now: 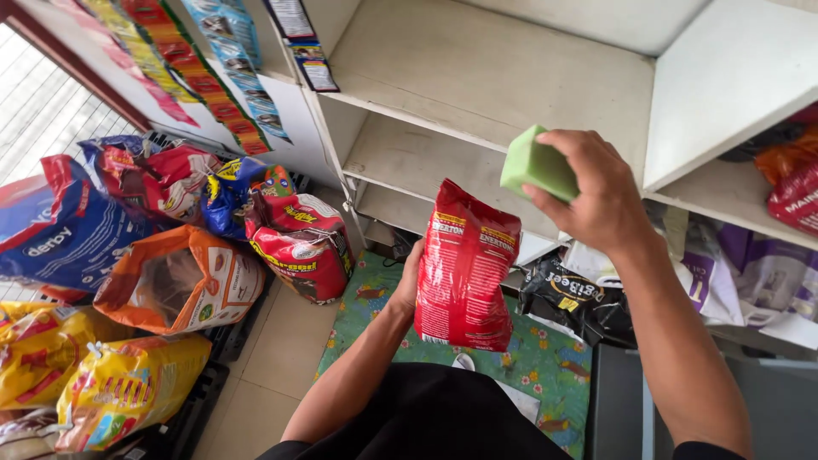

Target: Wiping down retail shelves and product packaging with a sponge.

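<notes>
Shop corner with bare white wooden shelving (477,77) above a tiled floor and a green patterned floor mat (545,362); large red, orange, yellow and blue feed sacks (179,277) stacked at left. Centre: upright red plastic pouch (464,268), gripped at its left edge by the left hand (409,285), fingers hidden behind. Above right: right hand (601,192), fingers curled around a light green rectangular sponge (537,166).

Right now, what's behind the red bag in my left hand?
Behind the red bag show a white shelf, a floral mat and a black bag. The bag hides most of the left hand.
</notes>
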